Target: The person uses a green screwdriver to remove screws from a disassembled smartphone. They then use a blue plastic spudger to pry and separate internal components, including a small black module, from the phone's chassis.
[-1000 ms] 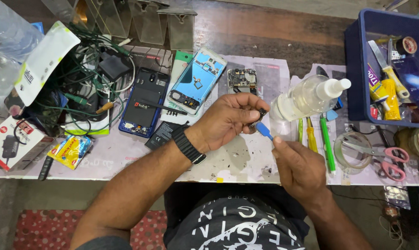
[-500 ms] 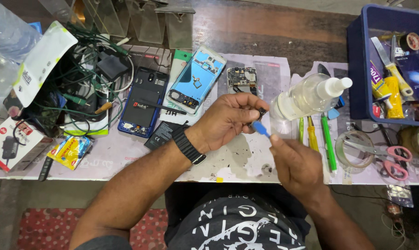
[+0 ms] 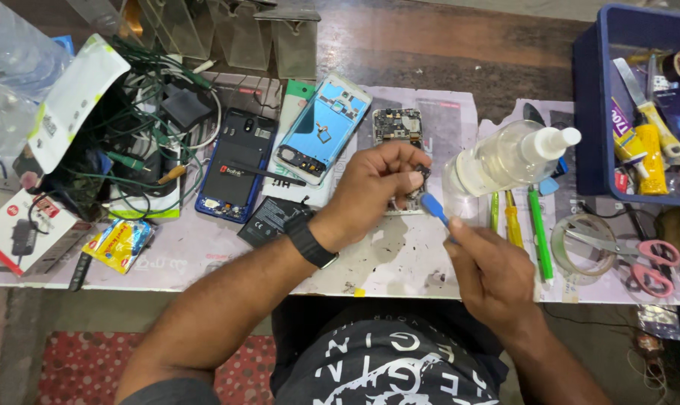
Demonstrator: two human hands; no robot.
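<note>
Two hands at a repair bench point(image 3: 400, 259), a small part pinched above it.

Nearest, the right hand point(image 3: 497, 274) grips a blue-tipped tool point(image 3: 434, 208), long axis running up-left to the small dark part point(image 3: 419, 187) just beyond its tip. The left hand point(image 3: 374, 191) clenches that part between thumb and fingers, which hide most of it. Farther: a clear spray bottle point(image 3: 505, 159), a circuit board point(image 3: 398, 126), an opened blue phone point(image 3: 321, 129). The blue bin point(image 3: 591, 120) is cut off at right.
</note>
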